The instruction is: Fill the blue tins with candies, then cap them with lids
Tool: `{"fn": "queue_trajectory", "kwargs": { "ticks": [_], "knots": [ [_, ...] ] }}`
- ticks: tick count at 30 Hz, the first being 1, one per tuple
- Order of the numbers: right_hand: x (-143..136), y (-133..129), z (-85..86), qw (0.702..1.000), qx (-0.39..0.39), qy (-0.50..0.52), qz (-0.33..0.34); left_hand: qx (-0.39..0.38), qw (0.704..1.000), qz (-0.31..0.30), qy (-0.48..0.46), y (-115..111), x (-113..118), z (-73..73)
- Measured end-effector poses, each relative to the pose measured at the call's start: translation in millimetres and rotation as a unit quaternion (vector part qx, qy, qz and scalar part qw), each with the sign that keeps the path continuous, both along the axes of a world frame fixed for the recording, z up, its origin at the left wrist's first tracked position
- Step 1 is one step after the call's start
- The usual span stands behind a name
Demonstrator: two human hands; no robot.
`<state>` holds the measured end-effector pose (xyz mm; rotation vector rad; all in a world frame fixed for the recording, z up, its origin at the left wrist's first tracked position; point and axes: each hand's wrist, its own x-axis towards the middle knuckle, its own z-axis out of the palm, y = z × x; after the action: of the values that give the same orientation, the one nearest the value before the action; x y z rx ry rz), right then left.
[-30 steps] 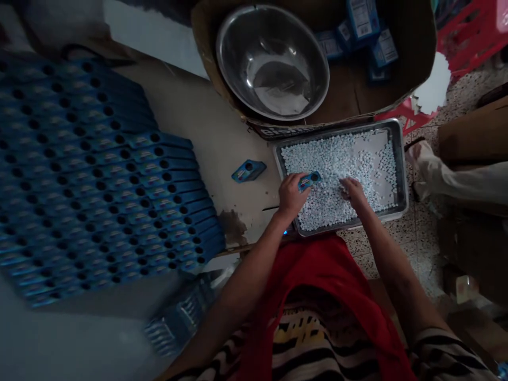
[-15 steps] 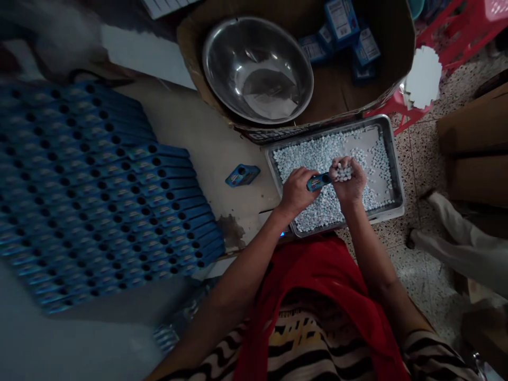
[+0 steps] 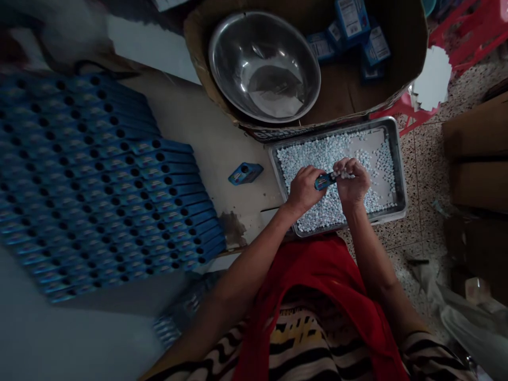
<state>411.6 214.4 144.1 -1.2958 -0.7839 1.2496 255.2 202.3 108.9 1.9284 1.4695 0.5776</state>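
Pinches a blue box between the thumb and fingers of the left hand, over a tray, with one end toward three o'clock at the fingers of the right hand; cannot tell touching from just beside. Cradles pellets in the right hand, curled partway, above more pellets spread in the tray. Cannot read the small print on the held box, nor on a loose box at nine o'clock, nor on the rows of boxes farther out that way. Can see white panels of fine print on the carton boxes, between twelve and one o'clock, equally unreadable. Can see lettering on the carton at half past ten, cut off and not legible for certain, and yellow letters on the striped shirt at half past six.
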Motion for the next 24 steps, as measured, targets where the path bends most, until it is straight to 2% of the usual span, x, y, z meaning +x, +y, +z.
{"fn": "queue_trajectory", "kwargs": {
  "ticks": [4, 9, 14, 17, 19, 21, 24],
  "knots": [
    [-2.3, -1.2, -0.5, 0.999, -0.005, -0.044, 0.008, 0.002, 1.0, 0.015, 0.002, 0.4, 3.2, -1.6],
    [3.9, -1.8, -5.2, 0.997, -0.039, 0.039, -0.058, -0.005, 1.0, 0.028, -0.006, 0.4, 7.1, -1.8],
    [41.8, -9.7, -37.4, 0.982, -0.133, 0.086, -0.107, 0.005, 0.999, 0.042, -0.019, -3.8, -5.6, 3.0],
    [59.0, -23.3, -55.6, 0.947, -0.245, 0.132, -0.158, 0.02, 1.0, 0.02, -0.005, -8.6, -20.0, 3.9],
    [60.3, -35.9, -60.8, 0.928, -0.3, 0.131, -0.178, 0.014, 1.0, 0.02, 0.001, -12.2, -27.2, 1.1],
    [55.4, -48.6, -60.6, 0.931, -0.314, 0.098, -0.159, -0.003, 0.999, 0.044, 0.0, -16.2, -31.2, -3.7],
    [46.8, -61.0, -55.8, 0.952, -0.301, -0.01, -0.061, -0.021, 0.995, 0.092, -0.018, -22.0, -33.4, -10.5]
  ]
}}
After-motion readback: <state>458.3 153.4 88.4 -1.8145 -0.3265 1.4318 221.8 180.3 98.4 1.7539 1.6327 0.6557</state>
